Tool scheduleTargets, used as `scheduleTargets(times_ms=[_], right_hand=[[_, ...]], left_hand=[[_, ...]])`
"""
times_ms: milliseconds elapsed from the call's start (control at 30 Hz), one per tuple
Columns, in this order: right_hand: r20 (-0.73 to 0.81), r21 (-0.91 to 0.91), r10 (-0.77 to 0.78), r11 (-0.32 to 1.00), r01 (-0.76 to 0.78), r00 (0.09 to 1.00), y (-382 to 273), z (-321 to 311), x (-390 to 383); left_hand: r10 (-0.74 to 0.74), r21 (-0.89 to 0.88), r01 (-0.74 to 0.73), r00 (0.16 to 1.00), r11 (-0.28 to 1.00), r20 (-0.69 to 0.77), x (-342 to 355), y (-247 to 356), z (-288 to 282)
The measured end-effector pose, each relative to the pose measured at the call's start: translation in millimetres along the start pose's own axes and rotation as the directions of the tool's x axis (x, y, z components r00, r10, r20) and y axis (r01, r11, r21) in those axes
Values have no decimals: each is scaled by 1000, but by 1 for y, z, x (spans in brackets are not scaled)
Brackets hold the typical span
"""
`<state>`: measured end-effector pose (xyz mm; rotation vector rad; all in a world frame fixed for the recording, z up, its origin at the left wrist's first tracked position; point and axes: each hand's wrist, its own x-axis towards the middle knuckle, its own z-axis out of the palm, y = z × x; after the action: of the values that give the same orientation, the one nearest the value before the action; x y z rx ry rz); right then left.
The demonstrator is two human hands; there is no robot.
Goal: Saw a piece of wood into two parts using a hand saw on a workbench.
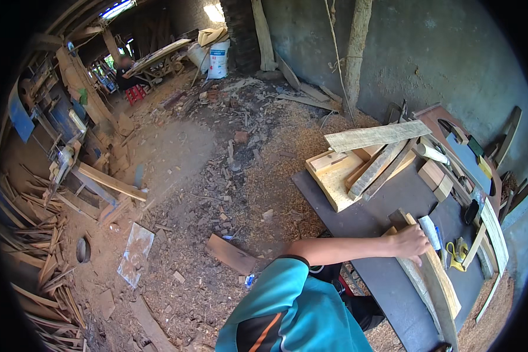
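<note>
While our left hand (412, 240) grips a curved, pale wooden board (437, 279) on the dark-grey surface (374, 283) at right, we judge it stiff, best held near both ends; our right hand is unseen.

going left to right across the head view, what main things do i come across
Blue panel → black ring → red stool → white sack → left hand → yellow object on the table.
</note>
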<state>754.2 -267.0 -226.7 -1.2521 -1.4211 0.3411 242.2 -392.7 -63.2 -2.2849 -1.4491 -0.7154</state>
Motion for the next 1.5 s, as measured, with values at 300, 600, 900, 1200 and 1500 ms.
scheduleTargets(times_ms=[300,600,900,1200,1500], right_hand=[[-43,35,-104,994,105,994,1,-55,-2],[82,703,342,646,-297,936,-45,-26,3],[568,815,396,-148,-560,722,126,-154,8],[171,731,658,415,-542,734,-86,-19,-14],[37,464,531,741,-485,847,-107,-34,-36]], left_hand=[[172,-238,-137,976,962,133,10,-25,-16],[72,-105,-81,993,991,-89,-21,-37,-5],[-18,-335,-9,997,942,-78,-26,-17,-4],[-236,-540,247,968,804,90,-47,-40,-35],[-216,-693,299,954,655,208,-36,-43,-34]])
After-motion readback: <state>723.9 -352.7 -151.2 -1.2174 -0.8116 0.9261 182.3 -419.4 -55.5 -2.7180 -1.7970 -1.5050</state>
